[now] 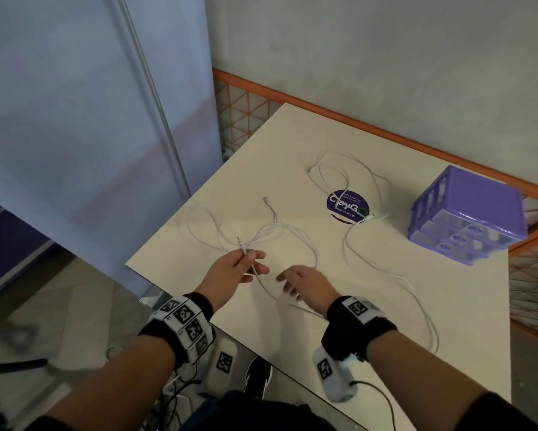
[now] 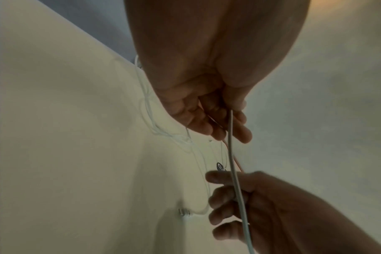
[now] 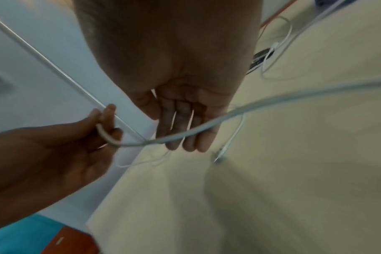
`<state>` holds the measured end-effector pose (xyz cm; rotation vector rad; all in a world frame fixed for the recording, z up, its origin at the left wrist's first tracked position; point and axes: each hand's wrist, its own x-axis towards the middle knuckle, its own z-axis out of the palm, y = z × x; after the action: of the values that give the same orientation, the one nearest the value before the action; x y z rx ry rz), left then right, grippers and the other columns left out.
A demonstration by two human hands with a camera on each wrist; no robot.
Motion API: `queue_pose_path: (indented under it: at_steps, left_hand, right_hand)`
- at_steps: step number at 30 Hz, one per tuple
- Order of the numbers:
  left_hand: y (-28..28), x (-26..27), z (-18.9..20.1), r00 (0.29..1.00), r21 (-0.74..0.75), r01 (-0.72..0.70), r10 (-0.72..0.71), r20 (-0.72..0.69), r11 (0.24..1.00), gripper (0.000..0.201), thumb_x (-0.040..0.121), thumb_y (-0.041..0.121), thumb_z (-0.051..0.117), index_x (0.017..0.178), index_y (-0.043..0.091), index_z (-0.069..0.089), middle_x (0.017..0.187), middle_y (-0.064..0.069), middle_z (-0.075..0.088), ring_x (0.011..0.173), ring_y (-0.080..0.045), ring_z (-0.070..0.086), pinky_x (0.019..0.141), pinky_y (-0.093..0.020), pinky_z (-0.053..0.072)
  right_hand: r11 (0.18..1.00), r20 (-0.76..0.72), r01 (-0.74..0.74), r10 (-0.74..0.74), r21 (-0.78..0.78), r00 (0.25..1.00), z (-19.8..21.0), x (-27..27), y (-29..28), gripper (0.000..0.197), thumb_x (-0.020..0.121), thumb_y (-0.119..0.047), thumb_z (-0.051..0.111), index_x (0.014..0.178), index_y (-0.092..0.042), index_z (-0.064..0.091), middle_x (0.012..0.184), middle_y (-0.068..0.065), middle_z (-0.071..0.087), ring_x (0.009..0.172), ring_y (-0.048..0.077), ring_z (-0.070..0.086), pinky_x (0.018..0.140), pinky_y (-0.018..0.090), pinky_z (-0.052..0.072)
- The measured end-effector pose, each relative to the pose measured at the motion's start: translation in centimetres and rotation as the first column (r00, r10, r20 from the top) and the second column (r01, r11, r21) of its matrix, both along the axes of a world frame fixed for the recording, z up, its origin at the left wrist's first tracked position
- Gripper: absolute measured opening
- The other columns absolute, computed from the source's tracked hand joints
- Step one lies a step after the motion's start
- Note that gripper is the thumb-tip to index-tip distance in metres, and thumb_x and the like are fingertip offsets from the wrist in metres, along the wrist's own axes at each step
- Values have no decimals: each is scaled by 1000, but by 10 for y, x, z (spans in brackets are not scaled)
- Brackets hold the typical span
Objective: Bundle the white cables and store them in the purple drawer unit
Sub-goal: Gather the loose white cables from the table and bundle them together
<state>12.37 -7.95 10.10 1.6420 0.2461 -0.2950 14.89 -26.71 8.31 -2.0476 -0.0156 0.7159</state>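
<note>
One white cable (image 1: pixel 316 259) sprawls in loops over the cream table (image 1: pixel 370 337). My left hand (image 1: pixel 249 262) pinches it just behind its jack plug (image 1: pixel 240 244), above the table's near left edge. From there the cable (image 3: pixel 196 132) runs across the straight fingers of my right hand (image 1: pixel 295 283), which does not grip it. In the left wrist view the cable (image 2: pixel 233 154) drops from my left hand (image 2: pixel 207 120) past my right hand (image 2: pixel 239 206). A second white cable (image 1: pixel 344 244) lies loose to the right. The purple drawer unit (image 1: pixel 466 216) stands at the far right, its drawers closed.
A round purple sticker (image 1: pixel 346 206) lies flat under the second cable. An orange mesh railing (image 1: pixel 249 88) borders the table's far and right sides against the wall. A pale panel (image 1: pixel 90 119) stands off the left edge, with floor and dark wires below.
</note>
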Motion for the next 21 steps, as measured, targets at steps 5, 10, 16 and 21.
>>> queue_pose_path:
  at_steps: [5, 10, 16, 21]
  left_hand:
    - [9, -6, 1, 1000, -59, -10, 9, -16, 998, 23, 100, 20, 43, 120, 17, 53, 86, -4, 73, 78, -11, 66, 73, -20, 55]
    - [16, -10, -4, 997, -104, -64, 60, -46, 993, 16, 98, 14, 48, 113, 9, 46, 93, -7, 73, 73, -15, 67, 69, -22, 55]
    - [15, -5, -2, 998, -100, -51, 46, -48, 994, 11, 99, 18, 46, 96, 13, 37, 104, -5, 75, 81, -20, 69, 69, -26, 54]
    - [7, 3, 11, 992, -248, -75, 48, -113, 966, 15, 99, 12, 43, 89, 15, 32, 99, -11, 76, 71, -22, 65, 65, -29, 56]
  right_hand:
    - [804, 105, -221, 330, -551, 938, -28, 27, -30, 41, 90, -10, 42, 126, -22, 58, 129, 8, 51, 121, 29, 47, 101, 36, 40]
    - [664, 149, -251, 484, -704, 863, -40, 18, -39, 40, 88, -19, 55, 127, -24, 51, 132, 2, 42, 121, 26, 39, 96, 39, 42]
    - [452, 129, -228, 631, -862, 765, -44, 14, -44, 31, 93, -36, 54, 114, -16, 62, 123, 8, 50, 118, 30, 42, 94, 39, 38]
    - [815, 376, -163, 422, -556, 825, -4, 24, -44, 20, 101, -28, 35, 110, -13, 45, 77, 6, 63, 78, 32, 56, 92, 39, 39]
